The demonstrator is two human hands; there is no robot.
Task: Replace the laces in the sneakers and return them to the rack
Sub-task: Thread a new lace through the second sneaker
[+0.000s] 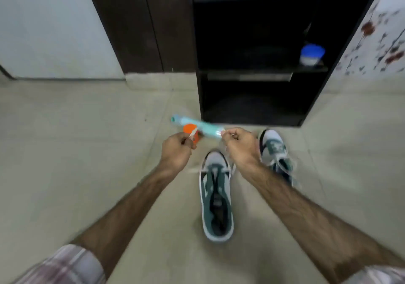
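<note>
No legible writing. Left hand (175,150) and right hand (238,145) each pinch a lace end (194,133) above the near sneaker (217,198); second sneaker (275,150) beside the rack (252,99).

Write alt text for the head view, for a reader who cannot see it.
Two hands, left hand and right hand, each pinch a white lace end above a green-and-white sneaker on the tiled floor. A second sneaker lies right of it, before a dark rack.

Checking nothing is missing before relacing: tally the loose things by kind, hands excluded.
Sneakers: 2, nearer sneaker, farther sneaker
Teal packet: 1
Orange item: 1
Blue-lidded tub: 1
Total: 5
</note>
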